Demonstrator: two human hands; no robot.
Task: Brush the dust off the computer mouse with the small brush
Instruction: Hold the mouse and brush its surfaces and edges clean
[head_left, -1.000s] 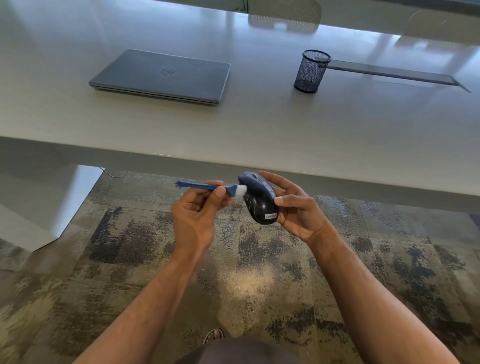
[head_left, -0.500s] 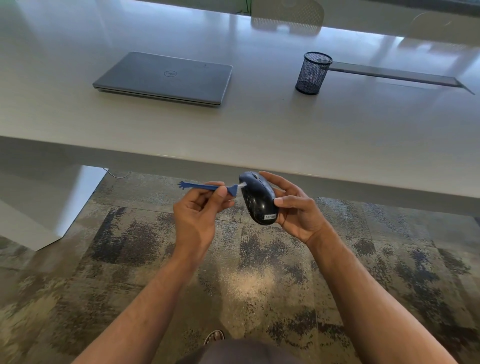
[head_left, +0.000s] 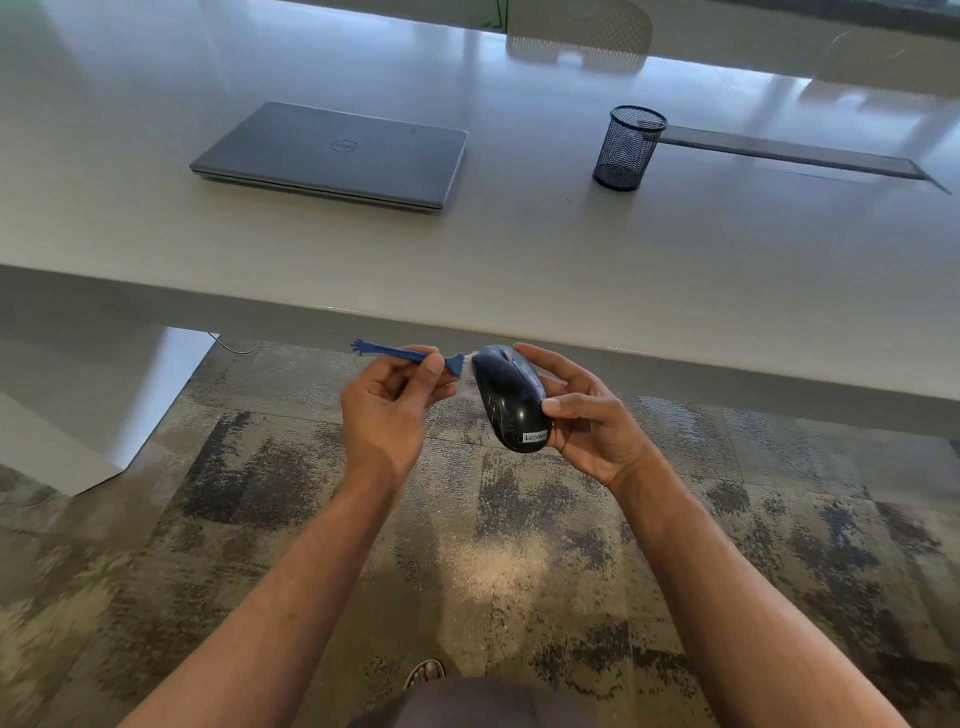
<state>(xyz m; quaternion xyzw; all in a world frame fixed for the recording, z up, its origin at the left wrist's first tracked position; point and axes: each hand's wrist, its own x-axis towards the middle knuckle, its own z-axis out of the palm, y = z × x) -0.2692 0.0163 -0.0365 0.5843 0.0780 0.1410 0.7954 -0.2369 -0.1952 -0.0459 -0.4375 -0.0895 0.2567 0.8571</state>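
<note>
Mouse (head_left: 511, 400) hangs over the carpet (head_left: 260, 467) below the table (head_left: 519, 249) edge, held only by your right hand's (head_left: 582, 415) fingertips, so hard strokes from the small brush (head_left: 415, 356) pinched in your left hand (head_left: 387, 400) could knock it loose.

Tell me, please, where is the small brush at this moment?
In the head view the small brush is near the middle, pinched by the left hand, its bristles against the front of the mouse held by the right hand.
</note>
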